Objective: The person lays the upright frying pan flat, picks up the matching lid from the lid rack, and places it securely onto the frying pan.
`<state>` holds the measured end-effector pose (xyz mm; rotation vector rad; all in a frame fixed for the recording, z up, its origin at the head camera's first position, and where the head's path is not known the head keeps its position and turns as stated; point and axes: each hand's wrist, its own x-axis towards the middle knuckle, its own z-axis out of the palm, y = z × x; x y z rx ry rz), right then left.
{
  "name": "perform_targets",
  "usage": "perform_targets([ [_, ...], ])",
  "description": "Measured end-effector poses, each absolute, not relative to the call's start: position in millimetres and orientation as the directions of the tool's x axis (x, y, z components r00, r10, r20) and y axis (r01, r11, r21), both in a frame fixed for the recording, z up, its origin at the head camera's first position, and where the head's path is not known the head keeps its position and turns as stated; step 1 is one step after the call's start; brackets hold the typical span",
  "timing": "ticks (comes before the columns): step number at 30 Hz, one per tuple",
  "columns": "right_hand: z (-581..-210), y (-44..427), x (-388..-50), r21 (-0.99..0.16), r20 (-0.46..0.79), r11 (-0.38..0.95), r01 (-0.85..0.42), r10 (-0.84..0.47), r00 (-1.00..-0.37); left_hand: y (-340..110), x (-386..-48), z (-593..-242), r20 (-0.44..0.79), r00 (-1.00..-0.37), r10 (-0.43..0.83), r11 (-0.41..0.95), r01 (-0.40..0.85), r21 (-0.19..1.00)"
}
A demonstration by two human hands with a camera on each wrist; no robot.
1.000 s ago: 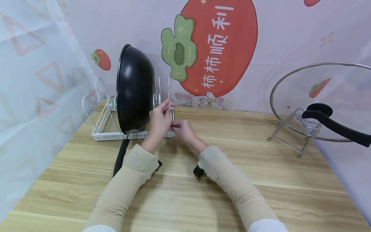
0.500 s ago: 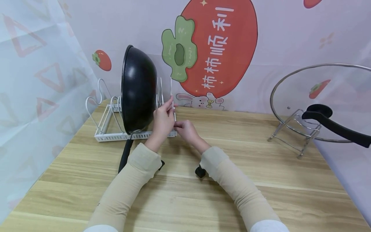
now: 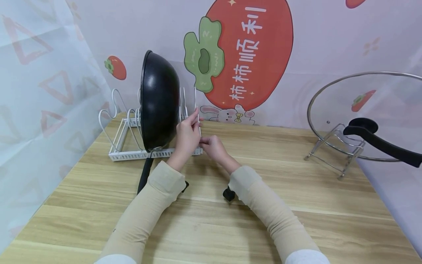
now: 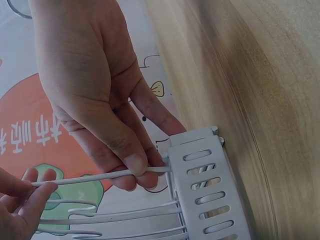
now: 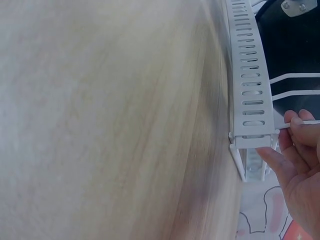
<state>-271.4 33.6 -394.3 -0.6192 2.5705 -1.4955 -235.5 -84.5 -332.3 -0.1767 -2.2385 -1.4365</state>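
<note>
A white wire pot rack (image 3: 126,156) stands on the table at the back left. My left hand (image 3: 187,136) pinches the upper part of its rightmost wire divider (image 4: 90,177), between thumb and fingers. Lower down, near the slotted base (image 4: 202,180), my right hand (image 3: 215,148) pinches the same wire. In the right wrist view, one finger of the right hand (image 5: 302,160) touches the end of the base. Left of the hands, a black wok (image 3: 161,99) leans on its side in the rack, with its black handle (image 3: 145,176) pointing toward me.
At the right, a large glass lid (image 3: 343,77) with a black knob and long black handle (image 3: 389,145) stands in a metal wire stand (image 3: 329,168). A printed backdrop (image 3: 158,25) rises behind the wooden table (image 3: 204,227). Small black pieces (image 3: 229,194) show beside the sleeves.
The rack and the wok have shifted slightly to the right, and both hands have moved with them. Both hands keep their pinch on the wire; the lid has stayed put.
</note>
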Motion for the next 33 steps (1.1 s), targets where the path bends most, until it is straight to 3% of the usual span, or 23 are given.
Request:
perform_targets([
  [21,-396.6,42.5,-279.1,-0.83,0.17,0.442,-0.34,-0.379,-0.91,-73.6,-243.1,-330.4,0.475,-0.869,-0.137,0.431,0.38,0.819],
  [33,-396.1,47.5,-282.7,-0.845,0.125,0.451,-0.287,-0.356,-0.926,-67.4,-246.9,-329.3,0.464,-0.872,-0.158,0.422,0.365,0.83],
])
